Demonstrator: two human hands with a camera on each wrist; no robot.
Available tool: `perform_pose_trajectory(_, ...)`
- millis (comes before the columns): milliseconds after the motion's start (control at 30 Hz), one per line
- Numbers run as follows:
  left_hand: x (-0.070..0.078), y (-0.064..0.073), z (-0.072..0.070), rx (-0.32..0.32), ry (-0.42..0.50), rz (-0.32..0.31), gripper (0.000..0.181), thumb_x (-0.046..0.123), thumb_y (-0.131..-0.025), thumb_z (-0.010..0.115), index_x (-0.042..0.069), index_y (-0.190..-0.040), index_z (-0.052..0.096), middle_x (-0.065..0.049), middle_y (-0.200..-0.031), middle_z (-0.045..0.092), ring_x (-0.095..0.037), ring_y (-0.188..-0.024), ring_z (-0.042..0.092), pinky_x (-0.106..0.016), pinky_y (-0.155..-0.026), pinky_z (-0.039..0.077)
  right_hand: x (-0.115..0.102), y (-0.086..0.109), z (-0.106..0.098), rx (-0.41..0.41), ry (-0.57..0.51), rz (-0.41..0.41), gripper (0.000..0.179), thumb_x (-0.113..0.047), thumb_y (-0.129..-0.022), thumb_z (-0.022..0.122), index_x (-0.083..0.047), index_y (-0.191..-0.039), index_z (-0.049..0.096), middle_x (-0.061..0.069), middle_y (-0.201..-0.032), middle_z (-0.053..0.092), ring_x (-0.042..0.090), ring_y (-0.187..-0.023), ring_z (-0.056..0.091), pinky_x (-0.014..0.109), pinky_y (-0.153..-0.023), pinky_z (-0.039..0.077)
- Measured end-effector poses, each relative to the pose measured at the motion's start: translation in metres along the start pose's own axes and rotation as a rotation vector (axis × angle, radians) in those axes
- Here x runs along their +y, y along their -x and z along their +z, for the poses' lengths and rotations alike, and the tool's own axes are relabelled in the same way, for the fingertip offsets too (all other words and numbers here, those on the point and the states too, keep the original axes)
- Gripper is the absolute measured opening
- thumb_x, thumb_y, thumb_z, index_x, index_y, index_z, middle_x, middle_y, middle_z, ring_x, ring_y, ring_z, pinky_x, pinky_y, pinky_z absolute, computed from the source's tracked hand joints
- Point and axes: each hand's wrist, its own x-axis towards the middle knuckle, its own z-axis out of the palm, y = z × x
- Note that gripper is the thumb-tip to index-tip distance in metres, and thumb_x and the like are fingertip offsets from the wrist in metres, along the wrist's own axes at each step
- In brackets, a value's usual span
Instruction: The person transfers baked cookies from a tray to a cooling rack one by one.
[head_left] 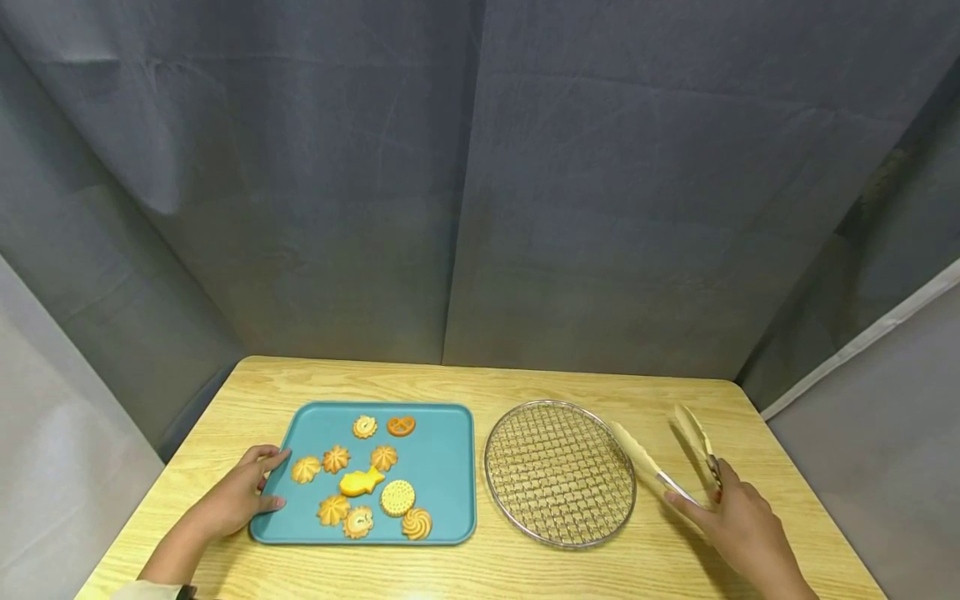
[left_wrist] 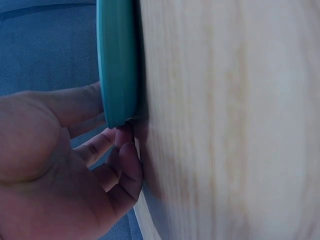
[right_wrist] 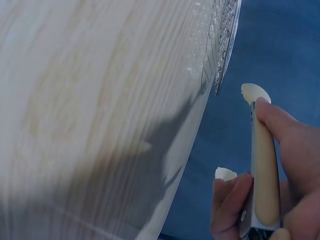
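At the left, my left hand [head_left: 234, 497] grips the near-left edge of a teal tray [head_left: 446, 467]. In the left wrist view, thumb and fingers close round the rim of the tray [left_wrist: 116, 60], some fingers curled beneath it. Several cookies lie on the tray, among them a yellow fish-shaped cookie [head_left: 361, 481], a pretzel-shaped cookie [head_left: 401, 426] and a round dotted cookie [head_left: 397, 497]. My right hand [head_left: 746, 527] holds a pair of tongs [head_left: 639, 452] above the table's right side, their pale scalloped tips spread apart. A beige tong handle [right_wrist: 265, 170] shows in the right wrist view.
Between tray and tongs, a round wire rack [head_left: 561, 475] lies on the wooden table [head_left: 480, 575]. One tong tip overlaps the rack's right rim in the head view. Grey curtains [head_left: 585, 208] hang behind the table and on both sides.
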Motion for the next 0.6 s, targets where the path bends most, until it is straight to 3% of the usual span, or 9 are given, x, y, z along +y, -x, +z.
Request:
perform_pose_trajectory(200, -0.001, 0.000, 0.000, 0.005, -0.014, 0.008, 0.083, 0.008, -0.085, 0.082, -0.016, -0.151, 0.038, -0.032, -0.149, 0.034, -0.024, -0.094, 0.046, -0.028, -0.071, 0.043, -0.006, 0.003, 0.001, 0.024, 0.009, -0.018, 0.110, -0.069, -0.091, 0.065, 0.017, -0.150, 0.029, 0.020, -0.098, 0.061, 0.034, -0.086, 0.062, 0.055, -0.069, 0.051)
perform_pose_trajectory(433, 0.001, 0.000, -0.001, -0.007, -0.008, 0.012, 0.083, 0.009, -0.086, 0.081, -0.016, -0.151, 0.037, -0.033, -0.150, 0.032, -0.024, -0.094, 0.046, -0.028, -0.071, 0.042, -0.010, 0.002, 0.001, -0.027, 0.012, -0.003, 0.114, -0.071, -0.092, 0.063, 0.017, -0.152, 0.024, 0.024, -0.105, 0.062, 0.035, -0.089, 0.064, 0.055, -0.071, 0.052)
perform_pose_trajectory(600, 0.003, 0.001, -0.002, -0.012, -0.004, 0.001, 0.082, 0.008, -0.086, 0.081, -0.016, -0.151, 0.037, -0.033, -0.150, 0.032, -0.025, -0.094, 0.046, -0.028, -0.071, 0.042, -0.015, 0.004, 0.003, -0.020, 0.015, -0.016, 0.113, -0.071, -0.091, 0.064, 0.016, -0.152, 0.026, 0.025, -0.108, 0.064, 0.038, -0.093, 0.065, 0.057, -0.072, 0.052)
